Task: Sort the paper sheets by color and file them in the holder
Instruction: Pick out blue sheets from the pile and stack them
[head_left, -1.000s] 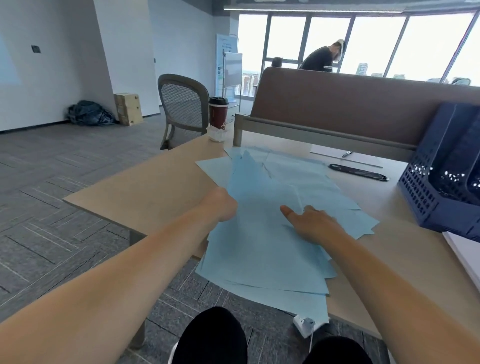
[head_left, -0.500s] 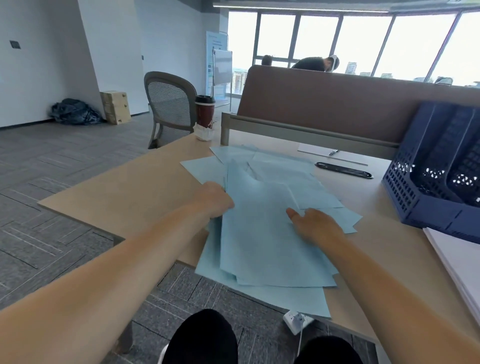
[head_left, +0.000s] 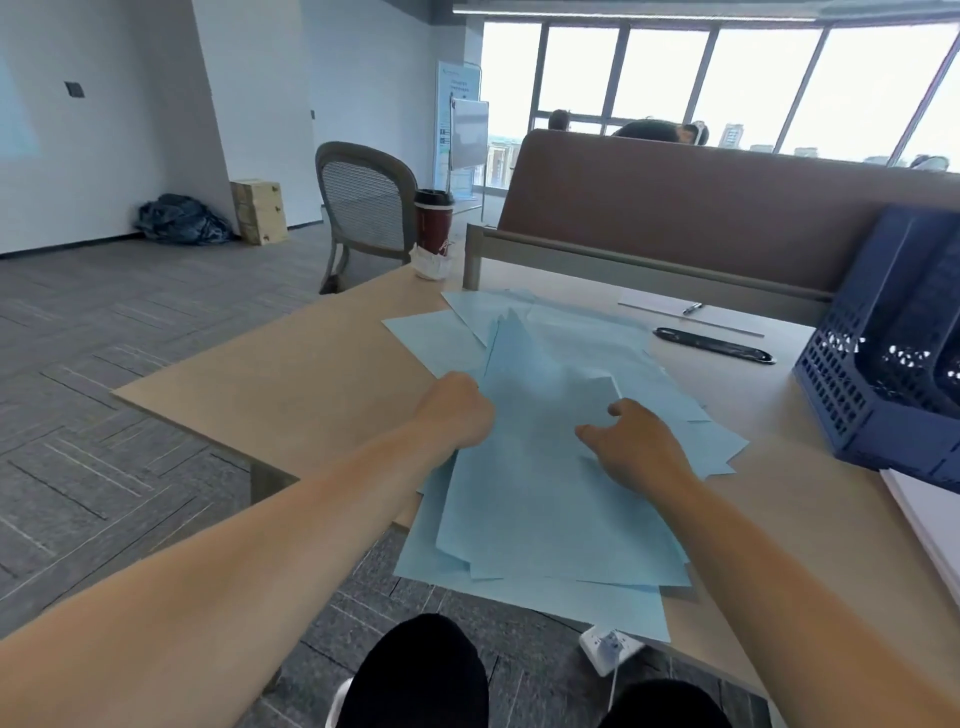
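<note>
Now left hand (head_left: 460, 410) seemingly grasping blue sheets (head_left: 545, 499), edge raised higher, right hand (head_left: 631, 444) no longer flat, grip released

The light wooden table (head_left: 291, 395) carries a loose, overlapping spread of blue paper sheets (head_left: 545, 509); the near edge of the spread overhangs the table edge. The left hand (head_left: 460, 410) grips the spread's left margin. The right hand (head_left: 636, 441) rests on top, fingers (head_left: 618, 408) curled.

- Beyond those fingers: a long black case (head_left: 711, 345), then a white sheet (head_left: 660, 304) with a pen (head_left: 692, 308) on it.
- To their right: a blue file holder (head_left: 852, 395), with a white paper stack (head_left: 930, 514) just beside it.
- Far beyond the left hand: a lidded cup (head_left: 434, 221) and a crumpled tissue (head_left: 430, 262).
</note>
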